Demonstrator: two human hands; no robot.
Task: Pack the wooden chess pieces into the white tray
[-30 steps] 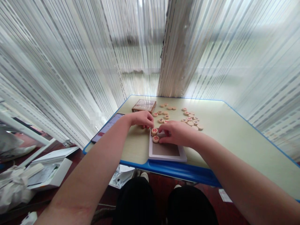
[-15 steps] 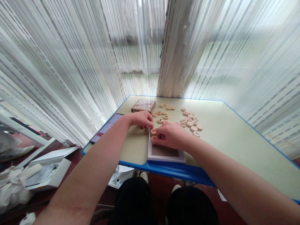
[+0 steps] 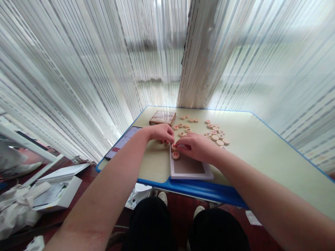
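Observation:
A shallow white-rimmed tray (image 3: 192, 176) lies at the table's near edge. Inside its left side sit two round wooden pieces with red characters, the lower one (image 3: 175, 155) in full view and the upper one (image 3: 173, 146) partly covered by fingers. My right hand (image 3: 192, 144) reaches over the tray, thumb and fingers at the upper piece, closed on it. My left hand (image 3: 165, 133) is at the tray's upper left corner, fingers curled together; what they hold, if anything, is hidden. More wooden pieces (image 3: 214, 138) lie scattered beyond the tray.
A flat brown box (image 3: 162, 118) stands at the back left of the table (image 3: 264, 150). A phone (image 3: 123, 141) lies at the left edge. An open white box (image 3: 59, 195) is on the floor at left. Curtains hang behind the table.
My right hand has moved up from the lower piece to the upper one, uncovering the lower piece. The view has shifted slightly, so the table appears further right.

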